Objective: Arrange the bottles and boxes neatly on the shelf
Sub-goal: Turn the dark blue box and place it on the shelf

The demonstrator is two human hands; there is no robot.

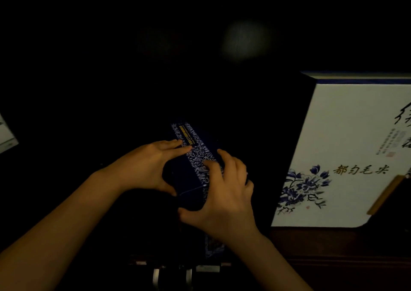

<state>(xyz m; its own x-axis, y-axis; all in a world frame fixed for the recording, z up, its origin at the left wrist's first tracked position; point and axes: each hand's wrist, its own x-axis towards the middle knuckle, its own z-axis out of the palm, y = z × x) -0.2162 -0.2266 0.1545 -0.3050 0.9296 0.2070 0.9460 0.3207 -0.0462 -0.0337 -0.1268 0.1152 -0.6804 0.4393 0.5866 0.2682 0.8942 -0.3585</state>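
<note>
**Two hands on one dark blue box**

One narrow dark blue box (195, 157) stands on the shelf (333, 246), near its front edge. The left hand (144, 168) grips its left side and the right hand (224, 193) its right. One white box (338, 146) stands apart to the right; dark open room lies left.

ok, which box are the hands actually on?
The dark blue box with the blue-and-white scroll pattern, centre. Left hand and right hand grip its sides. The big white box with blue flowers stands untouched at right.
</note>
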